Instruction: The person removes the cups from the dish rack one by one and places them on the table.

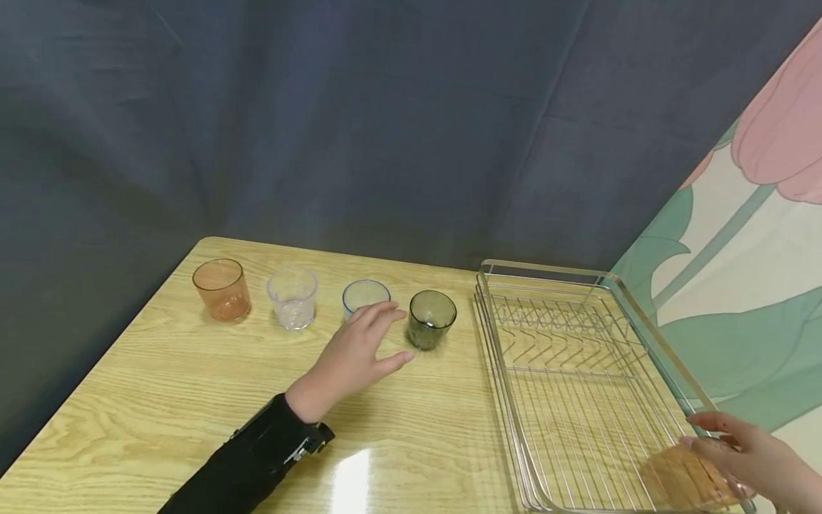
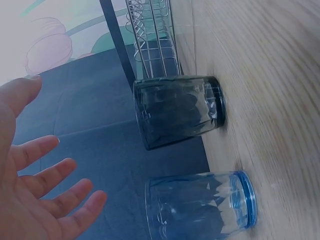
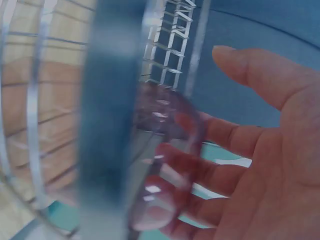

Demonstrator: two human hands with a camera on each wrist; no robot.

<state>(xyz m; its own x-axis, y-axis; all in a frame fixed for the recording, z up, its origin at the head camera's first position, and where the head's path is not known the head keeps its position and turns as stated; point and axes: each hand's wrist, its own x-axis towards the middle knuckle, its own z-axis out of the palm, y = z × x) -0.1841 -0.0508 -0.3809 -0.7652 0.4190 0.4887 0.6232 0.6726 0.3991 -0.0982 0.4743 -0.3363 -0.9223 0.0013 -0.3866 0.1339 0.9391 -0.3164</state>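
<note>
My left hand (image 1: 353,357) reaches over the table with thumb and fingers spread around air. Beside its fingertips stands a smoky grey-green glass (image 1: 432,321), upright. A blue-rimmed clear glass (image 1: 366,294) is partly hidden behind that hand; both glasses also show in the left wrist view, apart from the palm. At the near right corner of the wire dish rack (image 1: 578,385), my right hand (image 1: 751,450) is at an amber glass (image 1: 681,475) inside the rack. The right wrist view shows fingers against the glass (image 3: 167,160), the thumb raised away from it.
Farther left on the wooden table (image 1: 160,385) stand an orange glass (image 1: 222,293) and a clear textured glass (image 1: 293,300). The rack has a raised flat rim and a row of wavy wire dividers. A dark curtain (image 1: 385,128) hangs behind, a floral cloth (image 1: 726,285) at right.
</note>
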